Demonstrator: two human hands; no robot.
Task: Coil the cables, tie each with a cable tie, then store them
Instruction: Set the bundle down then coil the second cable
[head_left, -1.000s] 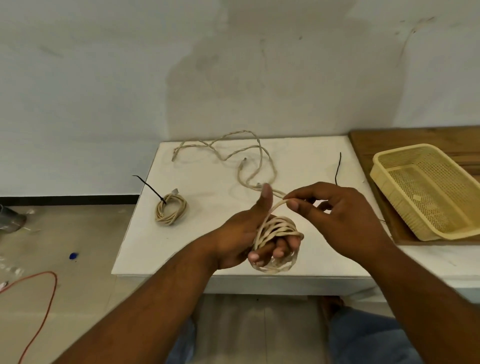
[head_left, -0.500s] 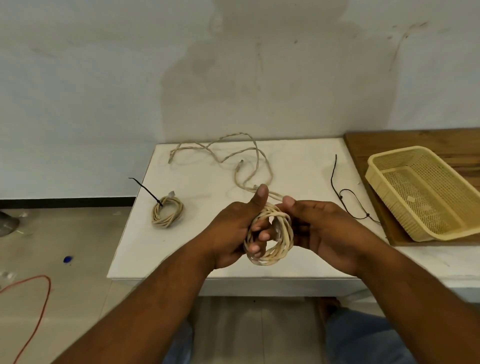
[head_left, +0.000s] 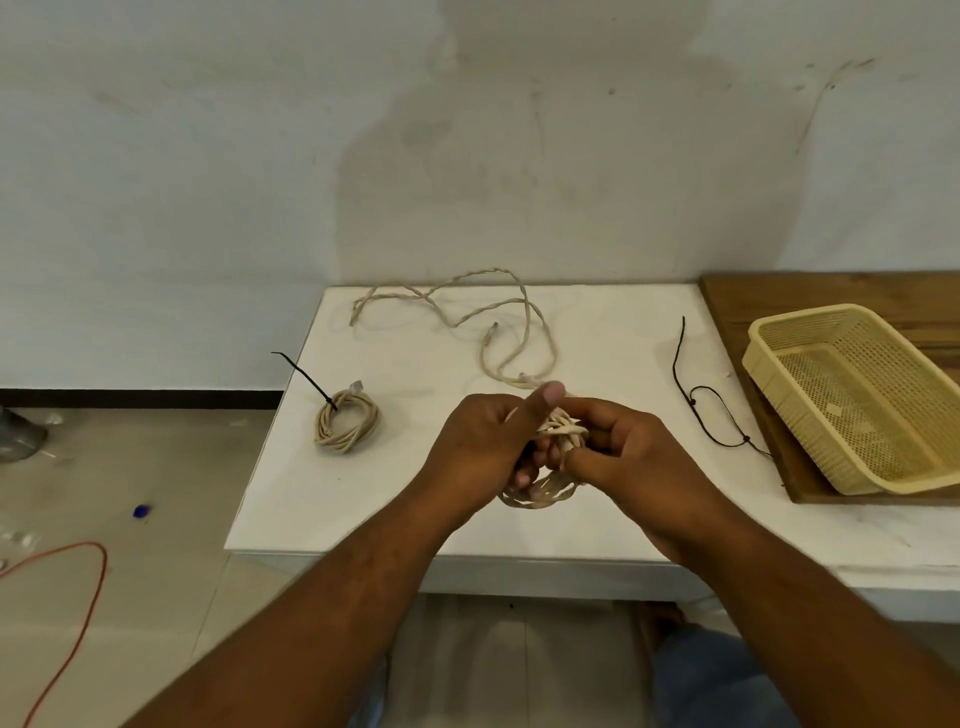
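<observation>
Right hand now grips the coil beside left hand.

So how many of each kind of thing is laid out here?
Cable coils: 2, the tied coil and the hand-held coil, gripped by the left hand and right hand.
Loose cable length: 1.
Black tie pieces: 2, the fastened tie and a loose black strand.
Yellow basket: 1.
Wooden board: 1.
Total: 7.
</observation>
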